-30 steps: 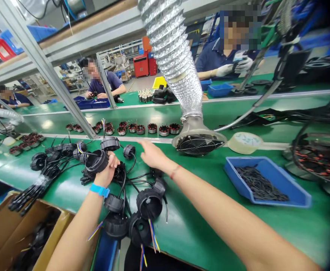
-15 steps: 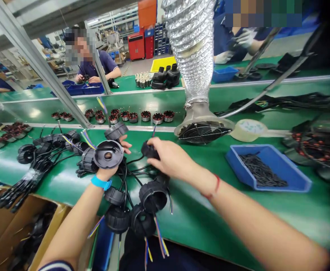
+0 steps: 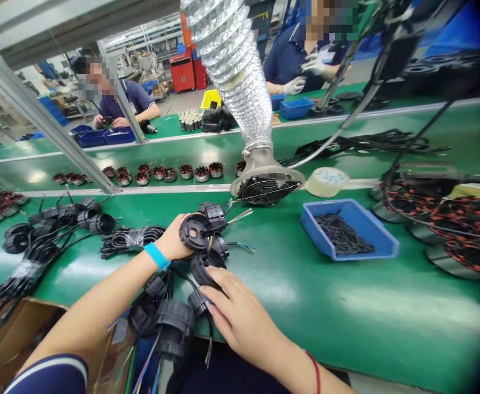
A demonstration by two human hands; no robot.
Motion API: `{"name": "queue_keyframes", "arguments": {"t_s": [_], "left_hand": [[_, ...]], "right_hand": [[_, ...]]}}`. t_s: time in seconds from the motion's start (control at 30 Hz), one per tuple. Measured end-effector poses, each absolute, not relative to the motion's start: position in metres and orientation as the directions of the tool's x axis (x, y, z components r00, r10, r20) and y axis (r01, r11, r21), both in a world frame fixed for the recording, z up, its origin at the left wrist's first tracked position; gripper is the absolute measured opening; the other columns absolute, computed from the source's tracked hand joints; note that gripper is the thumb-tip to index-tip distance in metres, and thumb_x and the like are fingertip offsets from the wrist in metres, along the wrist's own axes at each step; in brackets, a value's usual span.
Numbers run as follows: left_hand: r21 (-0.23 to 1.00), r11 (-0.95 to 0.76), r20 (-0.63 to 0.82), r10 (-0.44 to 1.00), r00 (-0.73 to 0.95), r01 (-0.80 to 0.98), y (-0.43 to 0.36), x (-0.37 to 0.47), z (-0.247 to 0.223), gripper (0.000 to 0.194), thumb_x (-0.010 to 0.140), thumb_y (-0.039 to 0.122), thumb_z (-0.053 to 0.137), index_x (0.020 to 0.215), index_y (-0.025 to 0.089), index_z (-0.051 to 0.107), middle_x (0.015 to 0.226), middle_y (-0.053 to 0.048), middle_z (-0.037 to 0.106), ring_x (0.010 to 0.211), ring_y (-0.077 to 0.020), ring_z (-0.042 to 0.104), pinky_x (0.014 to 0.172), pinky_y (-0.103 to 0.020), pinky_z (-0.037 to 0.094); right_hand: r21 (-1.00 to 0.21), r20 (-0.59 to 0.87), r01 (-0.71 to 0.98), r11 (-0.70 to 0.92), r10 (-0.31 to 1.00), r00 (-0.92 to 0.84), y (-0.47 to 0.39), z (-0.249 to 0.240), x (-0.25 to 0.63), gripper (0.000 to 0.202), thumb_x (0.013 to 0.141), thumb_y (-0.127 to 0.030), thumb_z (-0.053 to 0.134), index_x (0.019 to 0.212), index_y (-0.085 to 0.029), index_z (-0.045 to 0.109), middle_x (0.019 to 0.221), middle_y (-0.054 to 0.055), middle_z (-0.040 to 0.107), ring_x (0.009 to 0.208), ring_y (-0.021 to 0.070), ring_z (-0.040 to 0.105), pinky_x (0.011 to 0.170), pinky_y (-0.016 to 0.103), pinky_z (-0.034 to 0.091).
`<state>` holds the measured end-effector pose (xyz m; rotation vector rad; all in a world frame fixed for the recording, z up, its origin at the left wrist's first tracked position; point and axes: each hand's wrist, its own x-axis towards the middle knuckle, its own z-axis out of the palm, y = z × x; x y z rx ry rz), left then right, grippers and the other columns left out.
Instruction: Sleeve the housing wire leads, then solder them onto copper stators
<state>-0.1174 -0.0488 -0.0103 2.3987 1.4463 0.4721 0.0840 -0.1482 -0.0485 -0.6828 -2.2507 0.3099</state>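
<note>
My left hand (image 3: 176, 239), with a blue band at the wrist, is wrapped partly behind a black round housing (image 3: 194, 232); its fingers are mostly hidden by the parts. My right hand (image 3: 240, 306) has its fingers spread, with the fingertips against another black housing (image 3: 207, 268) just below. More black housings with cables and coloured wires cluster around both hands, and a large one (image 3: 174, 323) hangs at the table's front edge. Left of my left hand lies a coiled black cable bundle (image 3: 135, 238).
A blue bin (image 3: 387, 246) of small black pieces stands right, beside copper-wound stators (image 3: 461, 235). A fan hood (image 3: 268, 183) hangs low ahead. More cabled housings (image 3: 59, 216) lie left, above an open carton (image 3: 38, 323). Two people work across the bench.
The view has shifted right. Both hands now sit closer together among the housings; my right hand has come down and nearer the front edge. The coiled cable bundle is now uncovered.
</note>
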Motion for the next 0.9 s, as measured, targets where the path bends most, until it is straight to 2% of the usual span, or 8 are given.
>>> {"name": "queue_keyframes", "arguments": {"t_s": [0.17, 0.3, 0.33, 0.4, 0.47, 0.57, 0.63, 0.9], "left_hand": [[0.445, -0.502, 0.21, 0.864, 0.458, 0.742, -0.076, -0.116, 0.002, 0.052, 0.082, 0.018, 0.056, 0.133, 0.012, 0.047, 0.136, -0.018, 0.052, 0.126, -0.0265, 0.049, 0.108, -0.043, 0.04], [0.437, -0.516, -0.012, 0.816, 0.579, 0.737, -0.087, -0.122, 0.025, 0.032, 0.083, 0.011, 0.048, 0.112, 0.013, 0.062, 0.128, -0.015, 0.059, 0.118, -0.0254, 0.055, 0.103, -0.042, 0.044], [0.401, -0.521, -0.059, 0.806, 0.589, 0.753, -0.084, -0.126, 0.036, 0.032, 0.08, 0.007, 0.047, 0.105, 0.014, 0.066, 0.13, -0.014, 0.058, 0.122, -0.0269, 0.052, 0.105, -0.045, 0.041], [0.381, -0.521, -0.106, 0.796, 0.596, 0.764, -0.068, -0.134, 0.058, 0.035, 0.074, 0.003, 0.046, 0.096, 0.017, 0.069, 0.135, -0.01, 0.055, 0.129, -0.0285, 0.044, 0.109, -0.049, 0.033], [0.536, -0.443, -0.124, 0.8, 0.586, 0.718, -0.041, -0.138, 0.073, 0.035, 0.076, 0.006, 0.043, 0.093, 0.021, 0.07, 0.127, -0.005, 0.061, 0.12, -0.0217, 0.052, 0.107, -0.042, 0.036], [0.774, -0.057, -0.105, 0.97, 0.217, 0.63, 0.009, -0.128, 0.064, 0.018, 0.078, 0.02, 0.049, 0.082, 0.015, 0.066, 0.097, -0.007, 0.069, 0.096, -0.0186, 0.061, 0.095, -0.035, 0.045], [0.771, 0.029, -0.141, 0.982, 0.126, 0.636, 0.038, -0.112, 0.04, 0.023, 0.078, 0.023, 0.049, 0.091, 0.013, 0.065, 0.092, -0.008, 0.069, 0.089, -0.0189, 0.061, 0.087, -0.036, 0.048], [0.816, 0.093, -0.339, 0.877, 0.341, 0.571, 0.045, -0.075, -0.012, 0.037, 0.07, 0.029, 0.059, 0.099, 0.011, 0.071, 0.089, -0.008, 0.073, 0.08, -0.0182, 0.065, 0.079, -0.029, 0.049]], "right_hand": [[-0.35, 0.712, 0.43, 0.832, 0.535, -0.455, -0.115, -0.049, 0.144, 0.028, 0.084, -0.008, 0.049, 0.106, -0.02, 0.06, 0.12, 0.012, 0.061, 0.116, 0.0222, 0.056, 0.093, 0.04, 0.053], [-0.476, 0.711, 0.709, 0.52, 0.702, -0.039, -0.052, -0.042, 0.219, 0.018, 0.086, -0.021, 0.052, 0.101, -0.019, 0.062, 0.113, 0.014, 0.063, 0.109, 0.0267, 0.059, 0.094, 0.047, 0.048], [-0.508, 0.654, 0.764, 0.398, 0.755, 0.042, -0.033, -0.041, 0.236, 0.02, 0.085, -0.023, 0.053, 0.102, -0.017, 0.063, 0.113, 0.016, 0.063, 0.11, 0.0289, 0.058, 0.093, 0.047, 0.048], [-0.47, 0.318, 0.881, 0.056, 0.942, 0.11, 0.002, -0.039, 0.263, 0.031, 0.087, -0.023, 0.049, 0.113, -0.012, 0.059, 0.114, 0.021, 0.061, 0.108, 0.0283, 0.059, 0.091, 0.042, 0.047], [-0.428, 0.168, 0.904, -0.008, 0.982, 0.089, 0.029, -0.041, 0.277, 0.031, 0.087, -0.021, 0.048, 0.111, -0.009, 0.062, 0.11, 0.022, 0.062, 0.1, 0.0297, 0.062, 0.086, 0.043, 0.047], [-0.397, 0.016, 0.918, 0.0, 1.0, 0.007, 0.051, -0.05, 0.279, 0.025, 0.079, -0.016, 0.058, 0.101, -0.007, 0.067, 0.105, 0.021, 0.065, 0.095, 0.0308, 0.065, 0.083, 0.041, 0.048], [-0.386, -0.047, 0.922, 0.03, 0.998, -0.052, 0.053, -0.057, 0.273, 0.026, 0.076, -0.016, 0.063, 0.101, -0.008, 0.068, 0.104, 0.019, 0.066, 0.096, 0.0291, 0.065, 0.083, 0.037, 0.048], [-0.368, -0.071, 0.926, 0.086, 0.99, -0.12, 0.033, -0.062, 0.266, 0.025, 0.087, -0.025, 0.051, 0.107, -0.017, 0.064, 0.11, 0.011, 0.065, 0.096, 0.0221, 0.065, 0.078, 0.03, 0.046]]}}
